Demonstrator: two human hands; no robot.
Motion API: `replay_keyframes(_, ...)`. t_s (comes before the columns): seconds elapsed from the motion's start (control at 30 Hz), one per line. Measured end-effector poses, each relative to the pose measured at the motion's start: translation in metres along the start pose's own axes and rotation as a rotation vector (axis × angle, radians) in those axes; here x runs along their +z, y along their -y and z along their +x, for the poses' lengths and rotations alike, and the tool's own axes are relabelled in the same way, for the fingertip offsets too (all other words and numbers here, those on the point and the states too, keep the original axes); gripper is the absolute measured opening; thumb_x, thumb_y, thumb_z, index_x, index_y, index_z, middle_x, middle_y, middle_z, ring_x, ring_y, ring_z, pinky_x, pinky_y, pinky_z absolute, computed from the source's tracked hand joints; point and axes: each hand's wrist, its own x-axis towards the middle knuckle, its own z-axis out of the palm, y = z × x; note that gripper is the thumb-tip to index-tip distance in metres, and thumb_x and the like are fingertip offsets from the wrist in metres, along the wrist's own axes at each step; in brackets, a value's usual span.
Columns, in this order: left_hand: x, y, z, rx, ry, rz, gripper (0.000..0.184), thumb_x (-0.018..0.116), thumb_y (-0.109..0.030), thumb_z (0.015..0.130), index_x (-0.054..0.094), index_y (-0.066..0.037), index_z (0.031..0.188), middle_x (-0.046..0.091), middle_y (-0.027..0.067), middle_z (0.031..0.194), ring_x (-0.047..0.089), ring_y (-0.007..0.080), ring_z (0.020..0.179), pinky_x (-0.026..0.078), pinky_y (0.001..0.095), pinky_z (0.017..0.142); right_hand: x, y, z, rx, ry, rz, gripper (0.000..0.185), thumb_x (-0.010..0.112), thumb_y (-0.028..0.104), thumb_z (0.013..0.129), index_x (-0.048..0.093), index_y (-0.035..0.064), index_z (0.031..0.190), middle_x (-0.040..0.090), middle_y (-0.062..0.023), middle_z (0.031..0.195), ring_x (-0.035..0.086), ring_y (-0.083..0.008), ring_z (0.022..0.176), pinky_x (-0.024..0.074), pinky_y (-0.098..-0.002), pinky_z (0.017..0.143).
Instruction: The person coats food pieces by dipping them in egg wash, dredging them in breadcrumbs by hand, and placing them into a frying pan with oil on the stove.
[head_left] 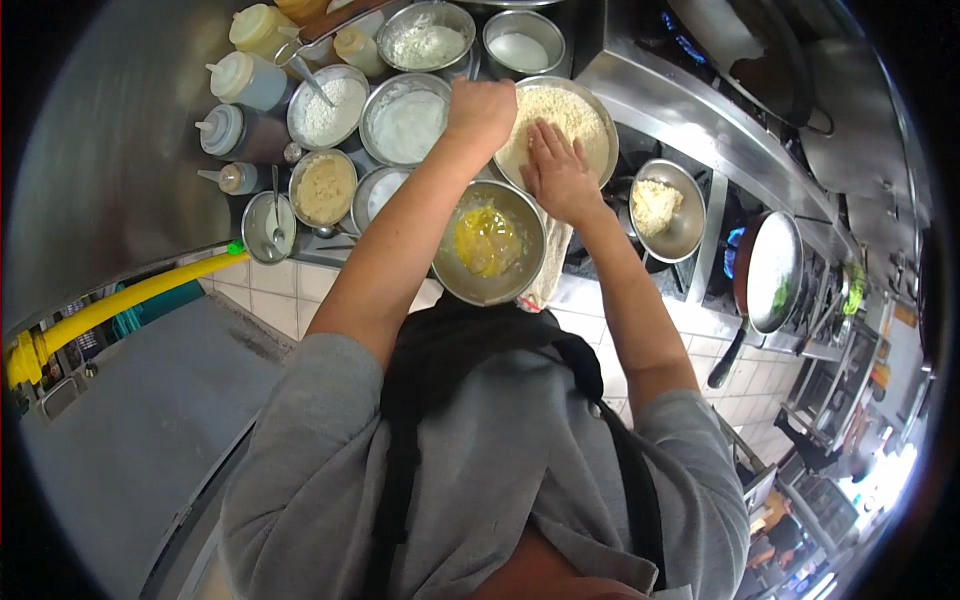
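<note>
A wide metal bowl of pale breadcrumbs (552, 104) sits at the far middle. My left hand (482, 116) is closed on its left rim, the fingertips partly hidden. Flat on the crumbs lies my right hand (562, 177), its fingers stretched out; whether anything is under the palm is hidden. Nearer to me, between my forearms, is a metal bowl of beaten egg (488, 243), yellow and glossy, with something pale in it that I cannot make out. A folded cloth (549, 262) shows beside this bowl.
Bowls of white powder (405, 122) and a tan mixture (324, 188) stand left, with several squeeze bottles (246, 80) beyond. Right, a small bowl of crumbly pale food (657, 206) rests on the stove. A frying pan (770, 275) sits over a lit burner, its handle pointing towards me.
</note>
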Motion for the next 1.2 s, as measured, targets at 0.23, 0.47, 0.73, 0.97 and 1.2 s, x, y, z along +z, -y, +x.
replay_keyframes(0.23, 0.009, 0.0, -0.003, 0.01, -0.016, 0.028, 0.018, 0.051, -0.014, 0.088, 0.069, -0.01, 0.092, 0.074, 0.013, 0.084, 0.072, 0.0271, 0.08, 0.045, 0.0482, 0.086, -0.007, 0.008, -0.008, -0.088, 0.047, -0.053, 0.057, 0.048, 0.034, 0.097, 0.041, 0.0037, 0.145, 0.038, -0.013, 0.153, 0.033, -0.0289, 0.143, 0.0247, -0.0525, 0.117)
replay_keyframes(0.47, 0.006, 0.003, -0.002, 0.013, -0.024, 0.003, 0.019, 0.048, -0.012, 0.088, 0.066, -0.008, 0.094, 0.073, 0.0155, 0.085, 0.072, 0.0302, 0.083, 0.045, 0.0488, 0.081, -0.013, -0.005, -0.006, -0.061, 0.047, -0.129, 0.051, 0.049, 0.031, 0.097, 0.047, 0.0071, 0.141, 0.044, -0.0089, 0.15, 0.038, -0.0272, 0.14, 0.0256, -0.0563, 0.116)
replay_keyframes(0.73, 0.002, 0.0, -0.001, 0.023, -0.023, -0.002, 0.02, 0.048, -0.011, 0.088, 0.066, -0.008, 0.095, 0.073, 0.0153, 0.085, 0.071, 0.0306, 0.082, 0.044, 0.0488, 0.083, -0.024, -0.012, 0.001, -0.068, 0.061, -0.165, 0.045, 0.053, 0.026, 0.093, 0.054, 0.0105, 0.135, 0.049, -0.0051, 0.144, 0.041, -0.027, 0.137, 0.0271, -0.059, 0.114)
replay_keyframes(0.97, -0.001, -0.001, -0.003, 0.017, 0.007, 0.022, 0.021, 0.046, -0.011, 0.09, 0.066, -0.007, 0.097, 0.073, 0.015, 0.085, 0.071, 0.0303, 0.082, 0.044, 0.0486, 0.083, -0.026, -0.008, 0.004, -0.098, 0.028, -0.167, 0.045, 0.06, 0.024, 0.088, 0.058, 0.0125, 0.131, 0.053, -0.0026, 0.141, 0.045, -0.0269, 0.134, 0.0296, -0.0592, 0.112)
replay_keyframes(1.2, -0.003, -0.002, -0.002, 0.019, 0.011, 0.04, 0.022, 0.045, -0.011, 0.091, 0.066, -0.008, 0.097, 0.073, 0.0156, 0.087, 0.072, 0.0301, 0.084, 0.044, 0.0482, 0.082, -0.02, -0.009, 0.01, -0.095, -0.113, -0.109, 0.048, 0.066, 0.025, 0.082, 0.059, 0.0098, 0.127, 0.058, -0.0066, 0.134, 0.05, -0.0293, 0.127, 0.0357, -0.0514, 0.11)
